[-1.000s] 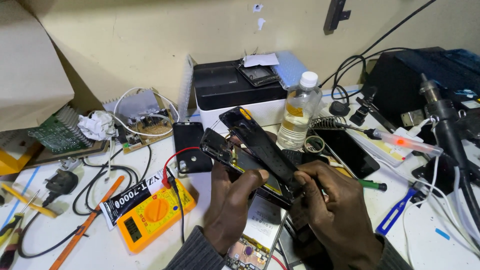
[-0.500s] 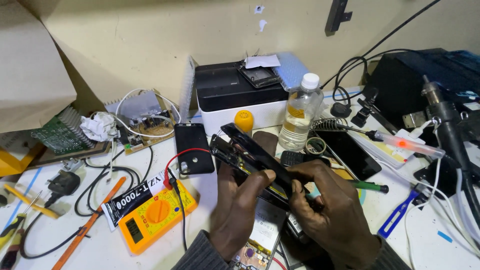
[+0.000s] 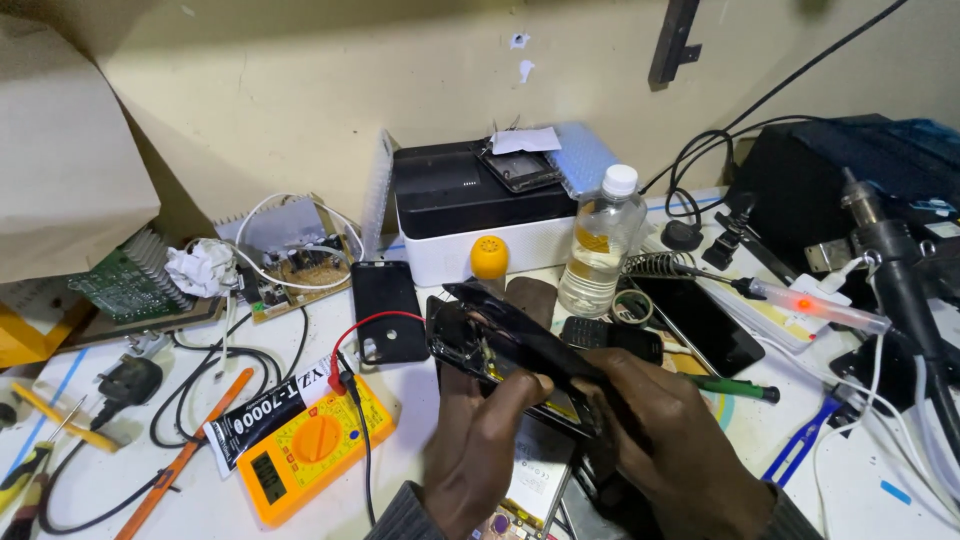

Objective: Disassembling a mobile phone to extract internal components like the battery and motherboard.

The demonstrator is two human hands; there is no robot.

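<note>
Both of my hands hold an opened black smartphone above the workbench, tilted with its far end up and to the left. My left hand grips its lower edge from below, thumb on the exposed inside. My right hand clasps the near end, where the dark screen panel lifts away from the body. Beneath the hands lies another phone part with a pale back.
An orange multimeter with red and black leads and a black glue tube lie left. A black phone back, a clear bottle, a black-and-white box, a dark phone, circuit boards, screwdrivers and cables surround them.
The phone and both hands have dropped lower and nearer to me, uncovering the small orange cap by the box. The phone's tilt has flattened somewhat.
</note>
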